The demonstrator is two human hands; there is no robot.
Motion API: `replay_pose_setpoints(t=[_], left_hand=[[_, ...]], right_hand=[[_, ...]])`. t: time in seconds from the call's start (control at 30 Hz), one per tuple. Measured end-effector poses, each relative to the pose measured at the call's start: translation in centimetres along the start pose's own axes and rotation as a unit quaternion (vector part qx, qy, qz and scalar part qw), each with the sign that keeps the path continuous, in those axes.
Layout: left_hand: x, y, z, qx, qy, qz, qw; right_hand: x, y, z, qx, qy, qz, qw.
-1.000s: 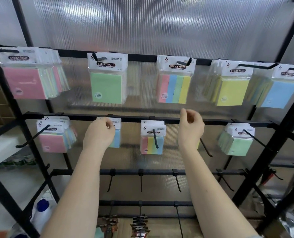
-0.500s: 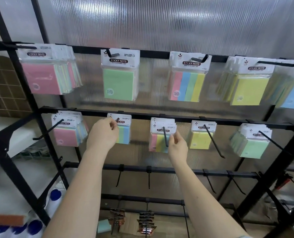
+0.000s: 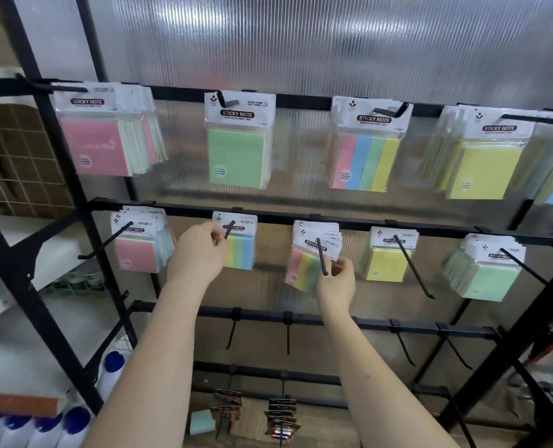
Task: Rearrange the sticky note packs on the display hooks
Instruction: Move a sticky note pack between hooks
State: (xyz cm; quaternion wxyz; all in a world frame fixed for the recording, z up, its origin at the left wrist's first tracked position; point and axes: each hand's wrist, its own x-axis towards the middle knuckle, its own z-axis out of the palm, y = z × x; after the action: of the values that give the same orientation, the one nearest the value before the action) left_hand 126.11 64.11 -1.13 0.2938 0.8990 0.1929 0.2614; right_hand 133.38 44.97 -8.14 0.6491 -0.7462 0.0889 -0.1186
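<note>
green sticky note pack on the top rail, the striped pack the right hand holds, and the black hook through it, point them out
green sticky note pack (image 3: 236,160), head view, on the green pad face.
striped multicolour pack (image 3: 304,270), head view, on its yellow strip.
black metal hook (image 3: 321,257), head view, midway along the rod.
right hand (image 3: 336,286), head view, on its back.

Shop display: black rack (image 3: 349,221) with hooks (image 3: 411,263) holding packaged sticky note packs (image 3: 236,156), ribbed plastic backing panel (image 3: 301,43), bottles (image 3: 75,425) shelved at left.
</note>
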Motion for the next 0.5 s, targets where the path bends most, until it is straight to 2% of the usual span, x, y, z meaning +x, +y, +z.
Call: replay_pose_setpoints(t=[0.17, 0.4, 0.5], left_hand=[[-0.3, -0.2, 0.2, 0.0, -0.008, 0.002, 1.0], [-0.8, 0.5, 1.0, -0.019, -0.014, 0.008, 1.0], [-1.4, 1.1, 1.4, -0.009, 0.017, 0.015, 1.0]], right_hand=[[0.5, -0.4, -1.0, 0.038, -0.08, 0.003, 0.996], [-1.0, -1.3, -3.2, -0.008, -0.067, -0.037, 0.997], [-2.2, -1.8, -4.5, -0.035, -0.066, -0.051, 0.996]])
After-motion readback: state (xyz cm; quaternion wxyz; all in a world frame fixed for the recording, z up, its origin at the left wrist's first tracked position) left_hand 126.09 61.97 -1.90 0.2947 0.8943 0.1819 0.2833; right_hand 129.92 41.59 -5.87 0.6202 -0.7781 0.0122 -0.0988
